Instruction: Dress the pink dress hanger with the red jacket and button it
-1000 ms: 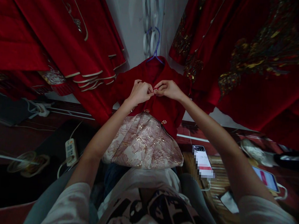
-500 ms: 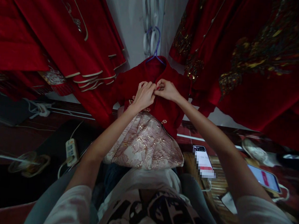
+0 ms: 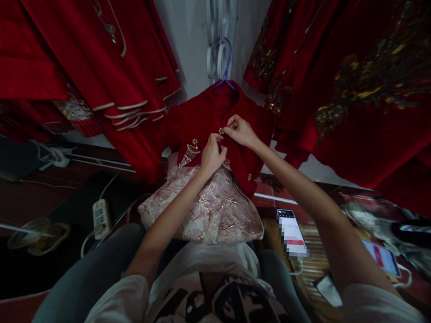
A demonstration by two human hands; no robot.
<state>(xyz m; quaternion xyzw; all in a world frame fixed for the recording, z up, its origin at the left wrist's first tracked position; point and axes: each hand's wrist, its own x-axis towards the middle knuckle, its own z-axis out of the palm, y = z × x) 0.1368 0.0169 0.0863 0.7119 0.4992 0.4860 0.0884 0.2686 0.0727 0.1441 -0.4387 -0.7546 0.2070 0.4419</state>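
A small red jacket point(image 3: 192, 114) hangs in front of me on a purple hanger point(image 3: 226, 68). Beaded flower-like fasteners run down its front, and a beaded tassel ornament point(image 3: 190, 153) sits at the left. My right hand point(image 3: 241, 131) is closed in a pinch at the front opening, on a small beaded fastener partly hidden by the fingers. Just below it, my left hand point(image 3: 213, 155) lies against the jacket front, fingers bent and thumb apart from them. A pink and gold brocade cushion point(image 3: 213, 207) rests on my lap under the jacket.
Red garments with trim point(image 3: 133, 80) hang at the left, and sequined red garments point(image 3: 349, 91) at the right. A phone point(image 3: 293, 233) and a second phone point(image 3: 382, 257) lie by my right arm. On the left are a power strip point(image 3: 101, 218) and a plastic cup with a straw point(image 3: 40, 236).
My left hand has come down from beside the right hand and its thumb has parted from the fingers. Beaded fasteners and the tassel now show. My right hand stays nearly in place.
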